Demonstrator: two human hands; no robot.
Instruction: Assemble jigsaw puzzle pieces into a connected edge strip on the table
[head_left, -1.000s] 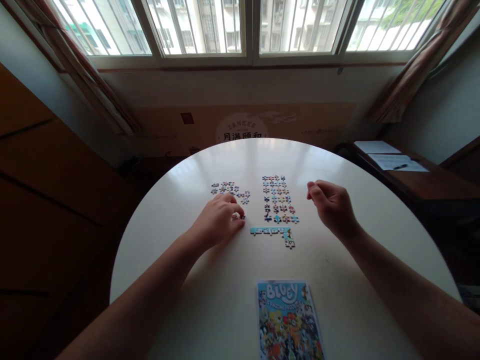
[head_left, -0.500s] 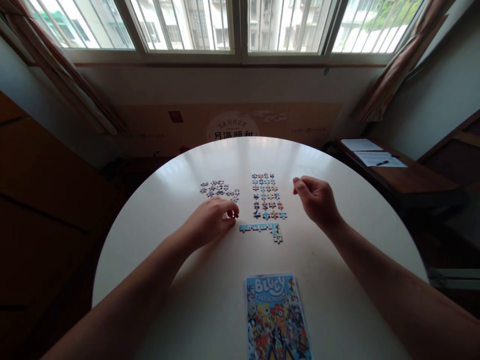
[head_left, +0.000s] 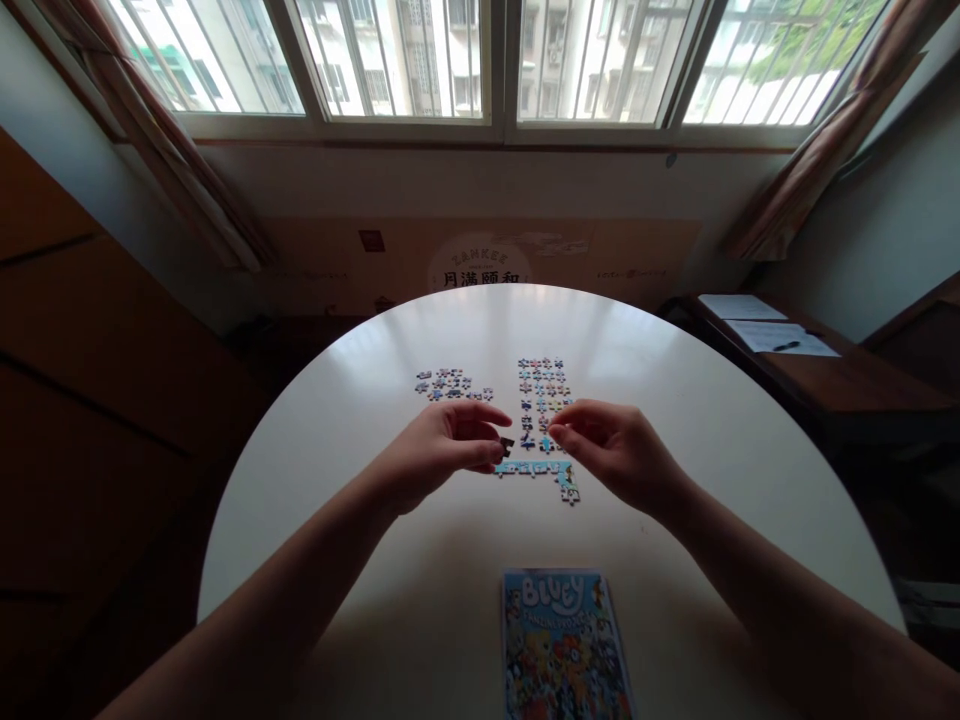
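My left hand (head_left: 446,450) is raised over the table, thumb and fingers pinching a dark jigsaw piece (head_left: 508,446). Facing it, my right hand (head_left: 619,445) has its thumb and forefinger drawn together; whether anything small sits between them is hidden. Its fingertips are over the rows of loose jigsaw pieces (head_left: 526,388) and cover part of the right side. Just below the rows lies a joined strip of edge pieces (head_left: 566,478), light blue, turning down at its right end. Its left end is beside my left thumb.
A loose cluster of jigsaw pieces (head_left: 448,384) lies beyond my left hand. Nearer me is a colourful picture sheet (head_left: 566,640) marked "Bluey". All rest on a round white table (head_left: 360,640). Papers (head_left: 784,338) and a pen are on a brown side table at right.
My left hand has lifted and moved right with the jigsaw piece. My right hand has come left and down to the rows of pieces. The camera view has shifted slightly.
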